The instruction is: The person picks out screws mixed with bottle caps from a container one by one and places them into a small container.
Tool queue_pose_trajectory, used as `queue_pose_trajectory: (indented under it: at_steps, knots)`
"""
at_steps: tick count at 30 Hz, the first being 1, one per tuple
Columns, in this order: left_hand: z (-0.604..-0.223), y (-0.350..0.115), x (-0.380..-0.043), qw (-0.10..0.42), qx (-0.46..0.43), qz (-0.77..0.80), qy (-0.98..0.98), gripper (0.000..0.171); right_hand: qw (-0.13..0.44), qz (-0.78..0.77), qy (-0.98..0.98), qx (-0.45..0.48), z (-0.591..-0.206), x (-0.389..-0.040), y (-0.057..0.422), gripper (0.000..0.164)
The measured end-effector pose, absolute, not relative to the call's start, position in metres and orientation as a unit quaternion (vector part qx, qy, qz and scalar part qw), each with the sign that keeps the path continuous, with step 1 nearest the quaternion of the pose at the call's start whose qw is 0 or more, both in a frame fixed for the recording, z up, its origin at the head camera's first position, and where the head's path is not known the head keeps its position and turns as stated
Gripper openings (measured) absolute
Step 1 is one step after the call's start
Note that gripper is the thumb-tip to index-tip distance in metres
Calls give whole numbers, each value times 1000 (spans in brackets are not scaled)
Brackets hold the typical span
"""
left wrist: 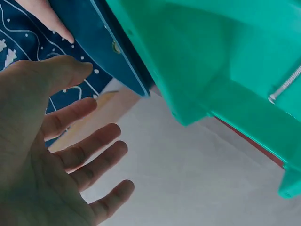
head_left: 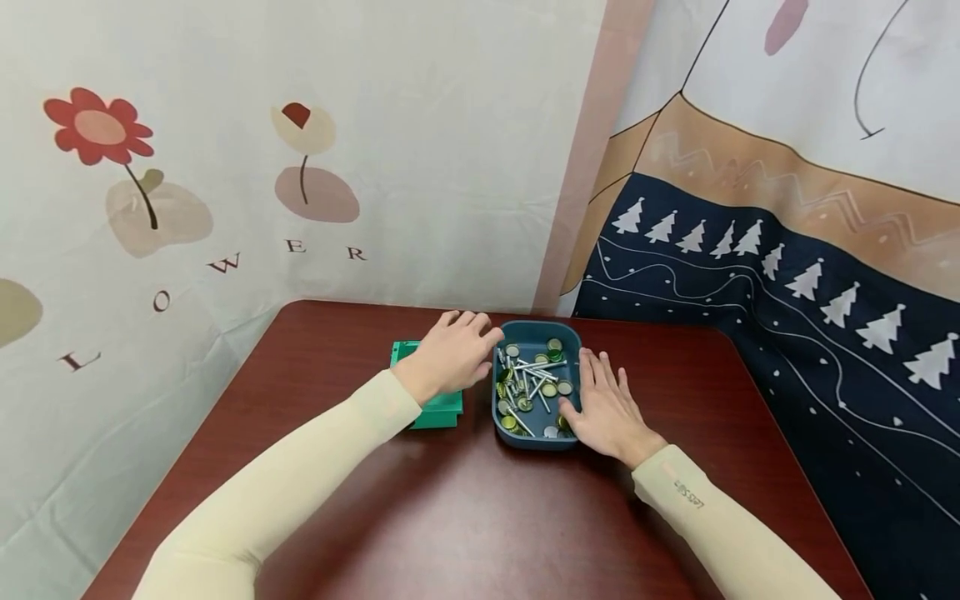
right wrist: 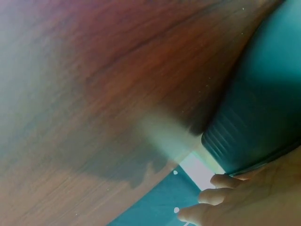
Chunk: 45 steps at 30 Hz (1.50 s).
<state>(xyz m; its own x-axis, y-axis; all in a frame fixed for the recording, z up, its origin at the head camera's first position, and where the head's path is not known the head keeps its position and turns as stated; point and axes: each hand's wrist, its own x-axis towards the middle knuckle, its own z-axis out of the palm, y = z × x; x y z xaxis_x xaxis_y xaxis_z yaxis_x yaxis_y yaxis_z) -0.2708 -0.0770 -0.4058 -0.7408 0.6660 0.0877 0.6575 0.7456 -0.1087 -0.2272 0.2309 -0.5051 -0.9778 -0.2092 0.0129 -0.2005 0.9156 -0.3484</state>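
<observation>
A dark blue tray (head_left: 536, 444) stands on the table with silvery screws (head_left: 536, 375) and several round bottle caps (head_left: 509, 423) in it. My right hand (head_left: 607, 408) rests along the tray's right side, fingers straight and thumb at the rim. In the right wrist view those fingers (right wrist: 225, 181) lie by the tray's outer wall (right wrist: 263, 103). My left hand (head_left: 453, 354) hovers between the tray and a green bin (head_left: 438, 417), covering part of the bin. In the left wrist view its fingers are spread and hold nothing. One screw (left wrist: 287, 84) lies inside the green bin.
The reddish-brown wooden table (head_left: 480, 517) extends in front of and to both sides of the containers. Behind it hangs a pale cloth (head_left: 420, 150) with flowers and letters. A dark blue cloth (head_left: 675, 267) with white trees hangs at the right.
</observation>
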Motion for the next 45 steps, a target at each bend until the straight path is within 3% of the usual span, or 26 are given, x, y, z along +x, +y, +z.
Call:
queue_pose_trajectory:
  at_steps: [6, 19, 45]
  knots:
    - [-411, -60, -268, 71, -391, 61, -916, 53, 13, -178, 979, -103, -506, -229, 230, 100]
    - [-418, -25, -264, 29, -418, 121, -900, 62, 9, -174, 979, -106, -502, -232, 231, 102]
    - [-444, 10, -254, -45, -463, 175, -868, 59, 20, -186, 977, -103, -507, -229, 231, 101]
